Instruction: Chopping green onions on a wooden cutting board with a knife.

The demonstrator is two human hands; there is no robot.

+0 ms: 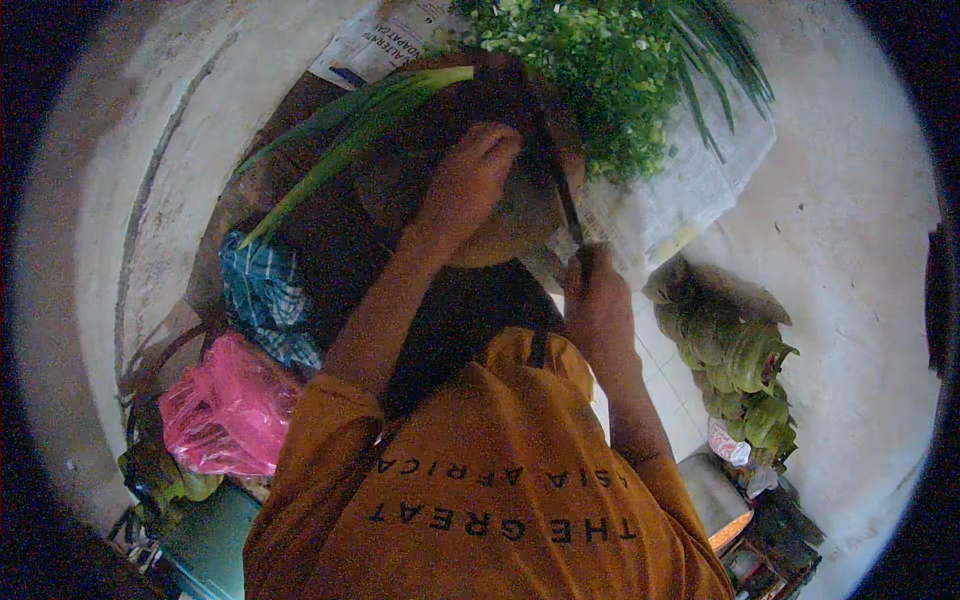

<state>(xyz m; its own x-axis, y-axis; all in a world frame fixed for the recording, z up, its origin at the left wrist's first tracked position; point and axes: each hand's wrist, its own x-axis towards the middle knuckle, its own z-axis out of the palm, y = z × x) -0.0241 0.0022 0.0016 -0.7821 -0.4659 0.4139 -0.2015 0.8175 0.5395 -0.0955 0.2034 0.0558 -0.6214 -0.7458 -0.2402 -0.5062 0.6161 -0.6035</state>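
My left hand [480, 169] rests over a round board [495, 244], its fingers bent near the board's middle; shadow hides whether anything lies under them. In my right hand [596, 289] is the handle of a long knife [568, 199], whose blade points away from me along the board's right side. Long green onion leaves [352, 135] reach out to the left from the board's far part. A large heap of chopped green onions [622, 82] lies beyond and to the right, on a pale sheet [697, 180].
Whole green onion leaves [720, 67] hang over the heap's right edge. Rolled green leaves [739, 360] lie at the right. At the left are a checked blue cloth [266, 296] and a pink plastic bag [232, 409]. Printed paper [375, 45] lies beyond the board.
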